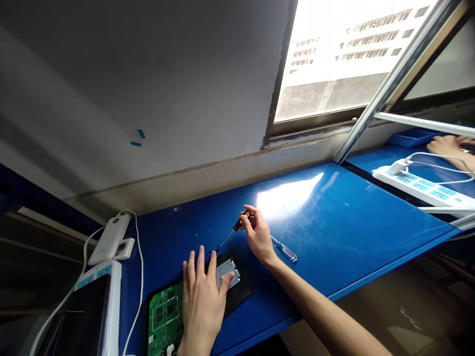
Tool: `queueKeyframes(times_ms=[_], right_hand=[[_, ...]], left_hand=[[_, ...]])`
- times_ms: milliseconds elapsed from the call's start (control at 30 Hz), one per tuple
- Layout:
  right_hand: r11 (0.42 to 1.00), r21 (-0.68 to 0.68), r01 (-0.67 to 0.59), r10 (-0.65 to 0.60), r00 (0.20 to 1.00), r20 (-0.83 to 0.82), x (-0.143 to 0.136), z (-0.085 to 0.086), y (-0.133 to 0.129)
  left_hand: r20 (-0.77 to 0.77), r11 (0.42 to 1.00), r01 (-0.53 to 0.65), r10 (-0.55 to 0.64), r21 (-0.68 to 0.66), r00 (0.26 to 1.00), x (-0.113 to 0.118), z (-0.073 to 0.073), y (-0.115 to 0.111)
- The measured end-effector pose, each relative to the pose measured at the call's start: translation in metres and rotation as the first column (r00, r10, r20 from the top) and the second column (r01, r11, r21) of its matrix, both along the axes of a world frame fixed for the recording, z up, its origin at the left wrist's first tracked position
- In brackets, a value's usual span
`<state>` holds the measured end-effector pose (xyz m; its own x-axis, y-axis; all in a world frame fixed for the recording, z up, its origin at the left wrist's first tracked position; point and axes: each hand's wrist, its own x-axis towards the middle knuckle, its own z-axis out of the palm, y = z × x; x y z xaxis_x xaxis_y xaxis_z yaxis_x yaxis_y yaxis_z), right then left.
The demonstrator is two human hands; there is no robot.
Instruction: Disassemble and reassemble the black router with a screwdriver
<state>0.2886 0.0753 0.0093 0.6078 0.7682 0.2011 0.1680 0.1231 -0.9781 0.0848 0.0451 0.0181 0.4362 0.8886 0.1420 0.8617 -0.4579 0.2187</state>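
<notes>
My right hand (pixel 258 236) grips a screwdriver with a black and yellow handle (pixel 243 220). Its shaft slants down to the left, and the tip is by some small dark bits at the far edge of a black device housing (pixel 243 289). Fingers spread, my left hand (pixel 204 287) lies flat over the middle of that housing. A green circuit board (pixel 163 316) shows left of the hand, and a silver metal plate (pixel 227 273) shows by its thumb. Beyond my right wrist, a second screwdriver with a clear blue handle (pixel 286 251) lies on the table.
The blue table (pixel 371 222) runs along the wall under a window. At left are a white power bank (pixel 111 240), cables and a dark-screened phone (pixel 83 316) on a power strip. Tiny screws (pixel 196 234) lie beyond my left hand. Another person's hand (pixel 445 146) is at far right beyond a metal frame.
</notes>
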Motion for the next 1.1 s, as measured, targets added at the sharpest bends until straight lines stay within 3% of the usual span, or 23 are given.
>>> queueKeyframes(times_ms=[367, 700, 867, 1100], right_hand=[[1.000, 0.011, -0.002, 0.002, 1.000, -0.021, -0.002, 0.007, -0.002], [0.994, 0.018, 0.108, -0.109, 0.994, 0.007, 0.005, 0.010, -0.004], [0.992, -0.064, 0.111, -0.101, 0.986, 0.132, 0.014, 0.008, -0.002], [0.973, -0.230, 0.034, 0.069, 0.903, 0.424, 0.009, 0.000, -0.008]], left_hand=[[-0.075, 0.998, -0.004, 0.008, 0.056, 0.997, 0.004, 0.000, 0.007], [-0.113, 0.987, 0.028, -0.010, 0.157, 0.994, 0.005, 0.002, 0.004], [-0.040, 0.990, 0.012, -0.006, 0.142, 0.999, -0.002, 0.005, 0.005], [0.078, 0.995, 0.078, -0.083, 0.066, 0.993, -0.028, -0.003, -0.007]])
